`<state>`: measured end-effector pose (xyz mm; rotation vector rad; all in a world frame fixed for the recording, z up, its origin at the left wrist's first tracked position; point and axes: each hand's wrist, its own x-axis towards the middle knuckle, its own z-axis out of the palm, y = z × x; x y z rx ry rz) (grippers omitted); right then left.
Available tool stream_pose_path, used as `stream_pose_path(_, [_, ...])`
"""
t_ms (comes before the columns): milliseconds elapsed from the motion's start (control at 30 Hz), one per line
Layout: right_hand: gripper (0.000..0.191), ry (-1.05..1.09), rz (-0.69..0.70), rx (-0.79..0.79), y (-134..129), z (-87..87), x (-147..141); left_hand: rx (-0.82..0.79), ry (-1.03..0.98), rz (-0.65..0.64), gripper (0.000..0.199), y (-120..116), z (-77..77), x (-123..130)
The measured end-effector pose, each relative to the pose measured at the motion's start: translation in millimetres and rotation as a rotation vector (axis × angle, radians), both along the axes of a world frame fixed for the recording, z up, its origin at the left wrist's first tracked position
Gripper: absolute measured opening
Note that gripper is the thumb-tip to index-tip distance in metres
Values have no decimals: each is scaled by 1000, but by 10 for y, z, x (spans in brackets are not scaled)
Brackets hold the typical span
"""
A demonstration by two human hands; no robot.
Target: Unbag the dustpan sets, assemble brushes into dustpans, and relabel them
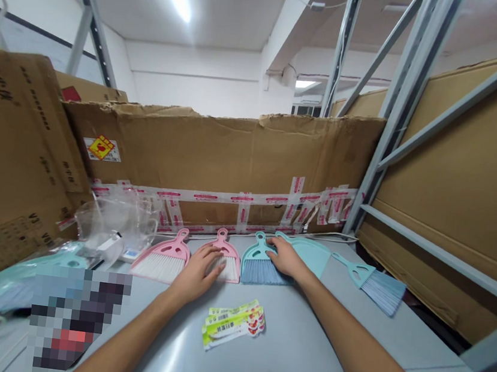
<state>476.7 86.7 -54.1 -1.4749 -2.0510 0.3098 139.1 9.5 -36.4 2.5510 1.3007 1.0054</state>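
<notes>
My left hand (pixel 201 269) lies over the left side of a pink dustpan with a white-bristled brush (pixel 230 268), fingers stretched and thumb apart. Left of it is a second pink dustpan-and-brush set (pixel 165 263). Over the right side of a teal dustpan with a blue-bristled brush (pixel 260 271) is my right hand (pixel 284 255), its fingers and thumb apart and touching the set near the brush. A larger teal dustpan (pixel 315 253) lies just behind that hand. Further right, a loose teal brush (pixel 376 284) rests with its blue bristles toward me.
Several green-and-yellow printed labels (pixel 235 324) lie fanned on the grey table (pixel 292 348). Bagged teal sets (pixel 15 275), clear plastic (pixel 124 216) and a blurred-out patch (pixel 78 322) are at left. A taped cardboard wall (pixel 234 154) and metal rack posts (pixel 393 137) bound the table.
</notes>
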Motion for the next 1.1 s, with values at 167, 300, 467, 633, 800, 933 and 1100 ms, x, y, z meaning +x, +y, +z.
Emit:
stream_pose_path(167, [25,19,-41,81,23,119,95,-26,181,280,37,13,271,-179])
stream_pose_path(300, [24,-54,-158,156,51,351,437,-311,370,622,53,24,458,-394])
stream_pose_path(467, [34,-309,-545,-2,0,506,1077,-426,443,623,53,96,403,-493])
stream_pose_path(633, [42,-343,-778,-285,-51,423,1470,-419,406,615,51,146,343,-471])
stream_pose_path(800, [44,-307,-786,-384,-6,329,1574,-399,356,597,40,146,340,-478])
stream_pose_path(933, [42,-292,-804,-371,-6,309,1620,-413,313,587,37,145,329,-481])
stream_pose_path(1100, [41,-296,-734,-261,-2,370,1610,-394,334,595,36,152,319,-471])
